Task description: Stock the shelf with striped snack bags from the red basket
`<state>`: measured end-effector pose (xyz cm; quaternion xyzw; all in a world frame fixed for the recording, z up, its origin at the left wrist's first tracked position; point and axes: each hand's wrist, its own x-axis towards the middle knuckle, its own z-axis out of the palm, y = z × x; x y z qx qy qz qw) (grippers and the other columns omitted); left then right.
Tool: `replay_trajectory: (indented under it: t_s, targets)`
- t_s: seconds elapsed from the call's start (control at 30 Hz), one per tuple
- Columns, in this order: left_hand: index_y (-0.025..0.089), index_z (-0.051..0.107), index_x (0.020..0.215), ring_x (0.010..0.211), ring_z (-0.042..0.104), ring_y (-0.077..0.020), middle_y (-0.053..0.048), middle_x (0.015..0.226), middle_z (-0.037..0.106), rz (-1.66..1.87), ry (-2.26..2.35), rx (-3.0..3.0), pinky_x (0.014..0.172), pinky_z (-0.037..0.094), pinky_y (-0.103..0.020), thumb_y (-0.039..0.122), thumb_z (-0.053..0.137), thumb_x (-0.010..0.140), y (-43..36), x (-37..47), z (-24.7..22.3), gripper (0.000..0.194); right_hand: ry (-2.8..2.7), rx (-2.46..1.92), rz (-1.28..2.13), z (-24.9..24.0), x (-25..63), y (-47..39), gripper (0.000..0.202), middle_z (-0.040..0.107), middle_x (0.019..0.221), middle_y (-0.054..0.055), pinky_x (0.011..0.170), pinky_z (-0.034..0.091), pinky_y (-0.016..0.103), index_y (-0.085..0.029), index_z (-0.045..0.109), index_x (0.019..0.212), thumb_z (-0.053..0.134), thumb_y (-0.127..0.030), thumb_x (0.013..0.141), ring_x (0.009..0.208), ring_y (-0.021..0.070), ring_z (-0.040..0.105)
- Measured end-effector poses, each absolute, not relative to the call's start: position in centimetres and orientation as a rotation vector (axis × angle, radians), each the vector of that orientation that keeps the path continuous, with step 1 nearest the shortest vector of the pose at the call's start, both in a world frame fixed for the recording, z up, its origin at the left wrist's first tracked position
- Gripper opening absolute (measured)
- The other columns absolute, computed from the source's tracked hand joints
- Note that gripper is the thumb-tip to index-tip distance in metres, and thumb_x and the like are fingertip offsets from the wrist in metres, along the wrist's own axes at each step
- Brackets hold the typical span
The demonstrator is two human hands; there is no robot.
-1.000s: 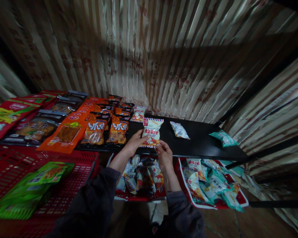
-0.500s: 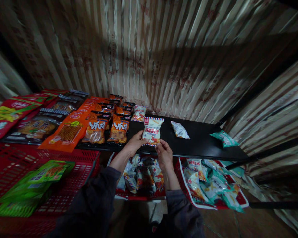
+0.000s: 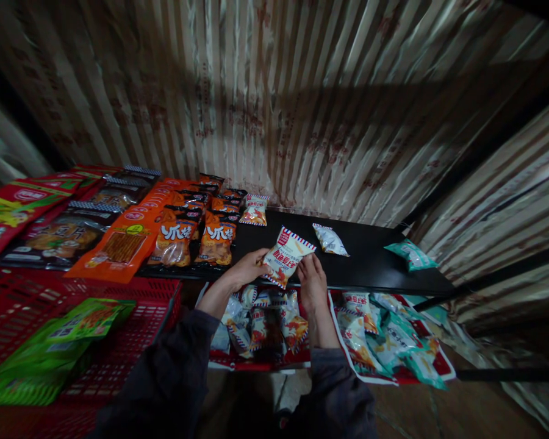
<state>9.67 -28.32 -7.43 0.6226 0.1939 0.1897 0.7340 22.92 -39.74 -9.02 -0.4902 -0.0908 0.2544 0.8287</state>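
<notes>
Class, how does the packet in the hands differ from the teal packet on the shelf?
The held packet is mostly cream with striped ends; the teal packet is mostly teal. The left hand and right hand grip the held packet, while the teal packet lies on the black shelf. Both are printed packets.

from the person's head, one camera looks forward and down past the left hand (image 3: 252, 266) and right hand (image 3: 313, 282) at the nearby black shelf (image 3: 366, 262).
</notes>
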Motion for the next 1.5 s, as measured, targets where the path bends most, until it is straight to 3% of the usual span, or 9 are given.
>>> replay_trajectory:
  t_s: [0.17,0.37,0.63,0.73,0.83,1.07,1.5]
  targets:
    - [0.016,0.065,0.107,0.096,0.065,-0.0215,-0.005,0.100,0.072,0.349,0.396,1.404,0.089,0.046,-0.035,0.014,0.072,0.061,-28.1,9.3,-7.8,0.047,-0.220,-1.036,0.536,-8.6,23.2,-40.0,0.038,0.073,0.086,0.000,0.075,0.053,0.025,-0.021,0.065,0.089,0.078,-0.047,0.064,0.081,0.0133,0.068]
    - [0.016,0.064,0.107,0.099,0.065,-0.0229,-0.007,0.102,0.072,0.262,0.351,1.420,0.088,0.048,-0.035,0.021,0.078,0.062,-28.2,9.2,-8.2,0.047,-0.195,-1.060,0.505,-8.2,22.9,-40.3,0.030,0.073,0.078,0.000,0.056,0.047,0.020,-0.018,0.066,0.080,0.080,-0.039,0.062,0.064,0.0108,0.064]
    - [0.015,0.063,0.108,0.091,0.065,-0.0185,-0.007,0.100,0.071,0.254,0.334,1.325,0.082,0.049,-0.031,0.025,0.082,0.062,-28.5,8.7,-6.9,0.051,-0.144,-1.005,0.495,-7.9,23.2,-40.6,0.032,0.074,0.084,0.003,0.066,0.053,0.025,-0.017,0.068,0.084,0.080,-0.037,0.062,0.074,0.0147,0.068]
    - [0.015,0.063,0.106,0.087,0.065,-0.0189,-0.007,0.096,0.071,0.186,0.295,1.354,0.078,0.050,-0.031,0.027,0.082,0.062,-28.5,8.6,-7.2,0.049,-0.152,-1.034,0.492,-7.9,23.2,-40.7,0.032,0.074,0.080,0.002,0.060,0.051,0.024,-0.017,0.068,0.083,0.080,-0.037,0.062,0.068,0.0139,0.067]
    - [0.017,0.063,0.106,0.095,0.065,-0.0206,-0.007,0.101,0.071,0.148,0.234,1.404,0.082,0.050,-0.031,0.030,0.081,0.065,-28.5,8.7,-7.5,0.047,-0.179,-1.066,0.510,-7.9,22.9,-40.8,0.030,0.072,0.072,0.000,0.052,0.046,0.021,-0.017,0.067,0.079,0.081,-0.037,0.061,0.058,0.0110,0.062]
    - [0.016,0.060,0.116,0.103,0.063,-0.0226,-0.010,0.118,0.067,0.184,0.262,1.468,0.087,0.050,-0.031,0.036,0.080,0.068,-28.7,8.7,-7.8,0.056,-0.230,-1.078,0.599,-7.9,22.1,-40.7,0.032,0.071,0.069,-0.001,0.050,0.046,0.020,-0.018,0.068,0.078,0.084,-0.035,0.056,0.055,0.0101,0.061]
    - [0.015,0.063,0.107,0.088,0.069,-0.0219,-0.010,0.105,0.073,0.148,0.335,1.347,0.078,0.053,-0.032,0.044,0.081,0.064,-29.2,8.9,-7.2,0.055,-0.266,-1.119,0.613,-8.7,22.0,-40.5,0.036,0.073,0.075,0.001,0.052,0.046,0.021,-0.017,0.070,0.081,0.083,-0.041,0.057,0.057,0.0109,0.062]
